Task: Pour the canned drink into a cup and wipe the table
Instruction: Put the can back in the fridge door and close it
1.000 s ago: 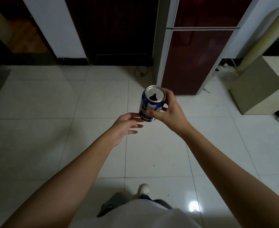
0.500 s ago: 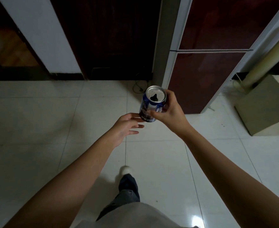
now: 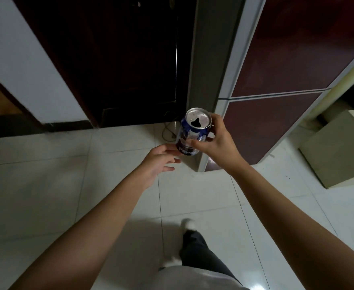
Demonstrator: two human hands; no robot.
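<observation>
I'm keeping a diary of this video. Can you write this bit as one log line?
right hand: holds opened can upright | left hand: open, just below can | cup, table: not in view | pour: not started

Interior of a home, seen looking down at the floor. Glossy pale floor tiles (image 3: 46,185) run up to a white wall with a dark skirting board (image 3: 67,124). A dark wooden door (image 3: 117,59) stands in its frame beside a two-door refrigerator (image 3: 287,84) with dark red fronts and pale edging. A power cord (image 3: 167,132) lies on the tiles at the door's foot. A beige cabinet (image 3: 339,149) stands at right.
</observation>
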